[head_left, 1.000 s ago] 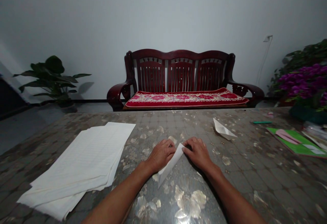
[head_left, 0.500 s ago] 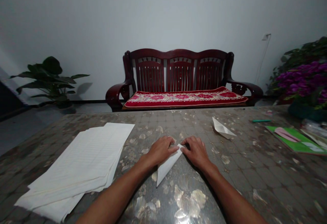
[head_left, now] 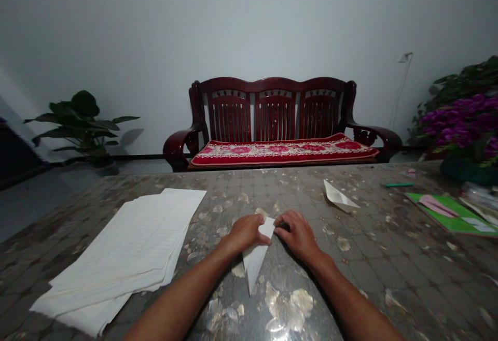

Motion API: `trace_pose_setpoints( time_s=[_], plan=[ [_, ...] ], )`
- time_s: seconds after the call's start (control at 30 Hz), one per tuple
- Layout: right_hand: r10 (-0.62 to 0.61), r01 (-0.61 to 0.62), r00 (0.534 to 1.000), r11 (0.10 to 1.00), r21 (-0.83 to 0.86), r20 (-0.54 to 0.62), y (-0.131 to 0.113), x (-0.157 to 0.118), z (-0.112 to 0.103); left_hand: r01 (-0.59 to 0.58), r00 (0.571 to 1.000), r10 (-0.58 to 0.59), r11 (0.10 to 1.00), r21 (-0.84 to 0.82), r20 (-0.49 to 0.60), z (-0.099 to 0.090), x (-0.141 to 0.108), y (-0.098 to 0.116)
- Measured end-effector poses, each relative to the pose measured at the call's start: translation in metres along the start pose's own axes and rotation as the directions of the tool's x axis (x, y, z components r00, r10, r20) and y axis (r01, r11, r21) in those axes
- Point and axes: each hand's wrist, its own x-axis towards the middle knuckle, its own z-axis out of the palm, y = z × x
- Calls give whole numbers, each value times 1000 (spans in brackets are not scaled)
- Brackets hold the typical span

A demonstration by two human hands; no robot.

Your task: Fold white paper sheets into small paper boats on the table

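Left hand (head_left: 246, 233): fingers closed together and curled over the upper left of the folded paper, pressing it to the table.

Right hand (head_left: 298, 236): fingers close together, tips at the paper's right edge (grip or mere press, I cannot tell).

Folded paper (head_left: 256, 258): a narrow white wedge between the hands, its point toward the person, lying on the patterned table cover (head_left: 249, 185).

Progress: this sheet is creased into layers, but its upper part is hidden by the fingers. A folded paper boat shape (head_left: 339, 197) lies further up the table, to the right. The stack of lined sheets (head_left: 116, 247), left of the hands, is unfolded - plenty of paper remains.

Nearby: a green folder (head_left: 447, 216) and a green pen (head_left: 399, 184) lie at the right, well apart from the hands.
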Motion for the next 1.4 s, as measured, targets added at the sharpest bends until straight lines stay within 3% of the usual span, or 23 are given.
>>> trace_pose_setpoints(
  time_s=[0.3,0.63,0.77,0.87,1.07,1.27,1.4],
  plan=[
    [-109,116,988,991,63,-109,2,2,-1,-27,998,27,1000,-7,-53,2,-6,-1],
    [-108,107,994,990,97,9,-1,6,0,-73,989,78,996,45,-128,1,-14,4],
    [-79,72,995,991,115,59,0,6,1,-130,977,123,991,-30,-174,-1,-13,3],
    [-51,46,994,998,49,96,2,7,2,-149,977,136,986,-68,-162,-1,-9,3],
    [13,15,991,978,-209,133,-4,9,1,-69,989,61,996,-58,-133,7,1,-1],
    [30,8,996,911,-411,84,-11,6,-4,-50,988,42,997,-50,-152,10,7,-3],
    [3,-4,1000,906,-424,-4,-14,4,-2,-45,987,35,997,-66,-158,8,9,-2]
  ],
)
